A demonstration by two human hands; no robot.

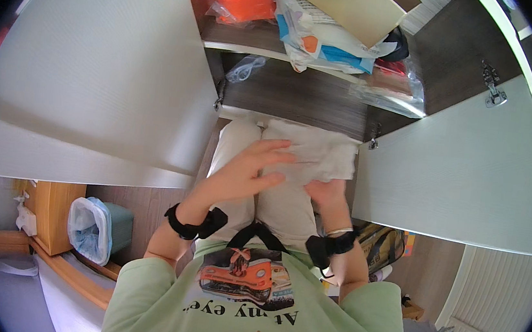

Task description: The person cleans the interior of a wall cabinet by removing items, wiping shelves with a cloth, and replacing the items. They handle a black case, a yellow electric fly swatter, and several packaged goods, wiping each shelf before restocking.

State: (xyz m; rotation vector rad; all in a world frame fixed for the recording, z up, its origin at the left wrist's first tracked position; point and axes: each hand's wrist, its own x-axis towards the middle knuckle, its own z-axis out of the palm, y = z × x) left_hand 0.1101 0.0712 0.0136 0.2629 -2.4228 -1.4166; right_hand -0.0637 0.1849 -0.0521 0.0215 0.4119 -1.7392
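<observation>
A white cloth point(319, 147) lies spread over my right thigh, before the open cabinet. Its lower edge meets my right hand point(329, 191), which holds it there, the fingertips partly hidden under the fabric. My left hand point(263, 166) hovers by the cloth's left side with fingers apart and nothing in them; it is slightly blurred. Both wrists wear black straps. Beneath the cloth are my light trousers point(237, 163).
Cabinet doors stand open at left point(95, 75) and right point(451, 161). The upper shelf point(245, 38) carries an orange packet point(244, 1), plastic bags point(328, 36) and a cream box point(346, 4). A bagged white cable point(245, 69) sits lower. A lined bin point(120, 231) stands left.
</observation>
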